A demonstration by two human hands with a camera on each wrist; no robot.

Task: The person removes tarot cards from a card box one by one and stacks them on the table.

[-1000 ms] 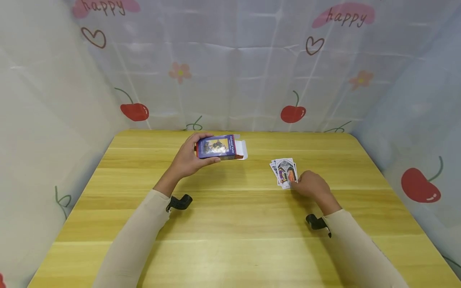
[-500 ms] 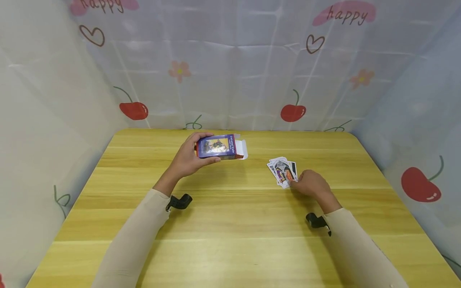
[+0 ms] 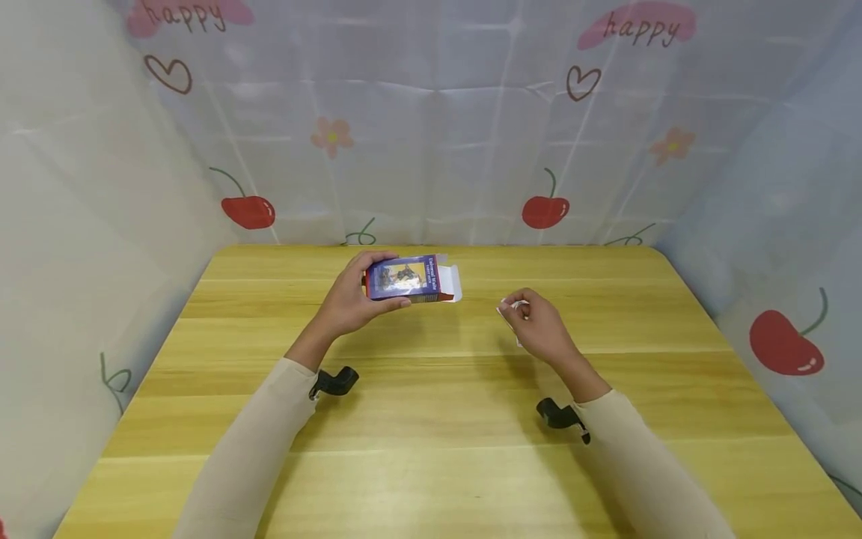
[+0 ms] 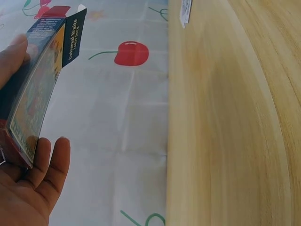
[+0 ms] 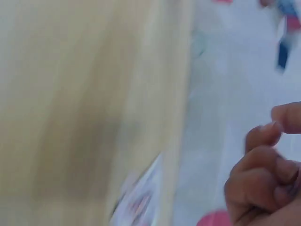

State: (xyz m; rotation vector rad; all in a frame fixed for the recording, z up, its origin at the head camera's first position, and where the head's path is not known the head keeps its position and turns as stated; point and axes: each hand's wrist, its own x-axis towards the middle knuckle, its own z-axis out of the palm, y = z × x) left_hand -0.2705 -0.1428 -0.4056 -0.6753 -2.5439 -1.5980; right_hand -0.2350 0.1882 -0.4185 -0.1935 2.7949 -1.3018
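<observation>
My left hand (image 3: 343,298) grips a blue and red tarot card box (image 3: 402,277) by its sides, thumb on the near side. The box is above the far part of the table, its end flap (image 3: 450,283) standing open to the right. My right hand (image 3: 539,327) is curled, with thumb and index tips close together above a few tarot cards (image 5: 141,202). No card shows between those fingertips in the right wrist view. From the head view the hand hides most of the cards, leaving only white edges visible.
The wooden table (image 3: 417,419) reaches back to a white curtain (image 3: 431,150) printed with cherries, hearts and flowers. More curtain stands along both sides. A black wrist mount (image 3: 335,380) sticks out from the left sleeve, another mount (image 3: 562,415) from the right.
After the cards fanned slightly under the right fingertips, the right hand lifted and moved left over them, covering them in the head view. My left hand and the box have hardly moved.
</observation>
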